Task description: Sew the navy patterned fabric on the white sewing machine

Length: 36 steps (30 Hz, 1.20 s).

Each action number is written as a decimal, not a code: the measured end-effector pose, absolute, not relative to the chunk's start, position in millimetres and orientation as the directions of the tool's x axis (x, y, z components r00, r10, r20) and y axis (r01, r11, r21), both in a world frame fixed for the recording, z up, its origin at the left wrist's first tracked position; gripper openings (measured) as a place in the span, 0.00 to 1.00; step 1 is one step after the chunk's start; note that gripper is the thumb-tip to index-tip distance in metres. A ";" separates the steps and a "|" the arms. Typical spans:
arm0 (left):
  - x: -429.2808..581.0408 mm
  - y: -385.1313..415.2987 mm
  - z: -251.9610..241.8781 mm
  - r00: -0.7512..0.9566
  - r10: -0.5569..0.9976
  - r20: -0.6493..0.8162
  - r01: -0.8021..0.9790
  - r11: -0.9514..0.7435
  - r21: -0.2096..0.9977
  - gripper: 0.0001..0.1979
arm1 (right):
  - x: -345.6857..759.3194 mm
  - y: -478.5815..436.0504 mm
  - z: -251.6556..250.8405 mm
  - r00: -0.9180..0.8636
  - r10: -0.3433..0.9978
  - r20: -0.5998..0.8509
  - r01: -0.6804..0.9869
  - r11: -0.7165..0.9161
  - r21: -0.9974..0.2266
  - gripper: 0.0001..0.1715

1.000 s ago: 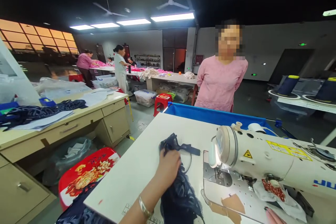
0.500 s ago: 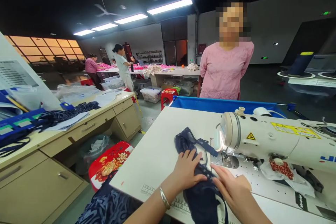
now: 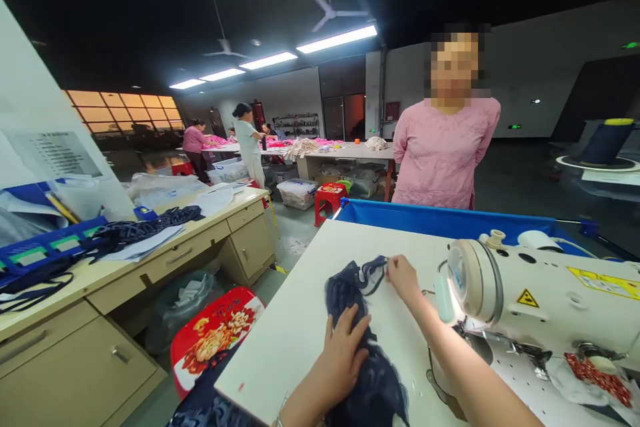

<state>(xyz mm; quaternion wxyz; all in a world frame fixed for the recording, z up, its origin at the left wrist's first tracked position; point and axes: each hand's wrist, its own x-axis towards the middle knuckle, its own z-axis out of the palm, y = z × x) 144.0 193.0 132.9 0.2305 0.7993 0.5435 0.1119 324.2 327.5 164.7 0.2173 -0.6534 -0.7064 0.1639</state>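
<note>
A dark navy garment [image 3: 383, 377], perhaps a bra, lies lengthwise on the white sewing table [image 3: 285, 320]. My left hand [image 3: 344, 350] rests on its middle with the fingers spread. At the garment's far end, a thin navy strap [image 3: 369, 273] curls to the right. My right hand [image 3: 403, 277] pinches the end of this strap between thumb and fingers, just above the tabletop. To the right of both hands stands a white sewing machine [image 3: 530, 293] with its lamp lit. My right forearm passes close in front of the machine head and hides part of the needle area.
Behind the table hangs a blue cloth bin [image 3: 400, 215], with a person in a pink top [image 3: 440, 153] standing beyond it. A red floral stool [image 3: 217, 333] and a beige desk [image 3: 165, 253] are on the left. Red beads or scraps [image 3: 597, 377] lie in plastic by the machine.
My right hand has moved away from the near part of the garment to the strap at its far end. The garment has shifted left, away from the needle. The view has turned slightly.
</note>
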 end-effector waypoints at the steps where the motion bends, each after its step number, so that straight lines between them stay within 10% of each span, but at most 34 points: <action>1: 143.2 191.9 134.5 0.425 0.902 -0.072 0.801 -0.338 0.494 0.27 | 316.0 340.7 167.1 -0.024 0.996 0.085 0.850 0.065 -0.523 0.25; 10: 190.2 216.6 133.4 0.510 0.859 -0.045 0.771 -0.434 0.466 0.28 | 321.5 230.8 167.7 -0.344 0.938 0.046 0.801 0.319 -0.506 0.31; 15: 232.5 240.0 122.0 0.537 0.843 -0.006 0.737 -0.466 0.490 0.24 | 387.3 138.2 138.0 -0.474 0.876 0.091 0.854 0.482 -0.196 0.41; 25: 286.3 257.5 138.9 0.613 0.787 0.068 0.673 -0.566 0.477 0.30 | 440.3 115.1 126.4 -0.487 0.832 0.265 0.821 0.540 -0.185 0.21; 36: 273.9 255.1 164.5 0.719 0.676 0.159 0.506 -0.666 0.548 0.19 | 613.0 165.1 159.8 0.086 0.929 0.361 0.995 -0.064 -0.072 0.19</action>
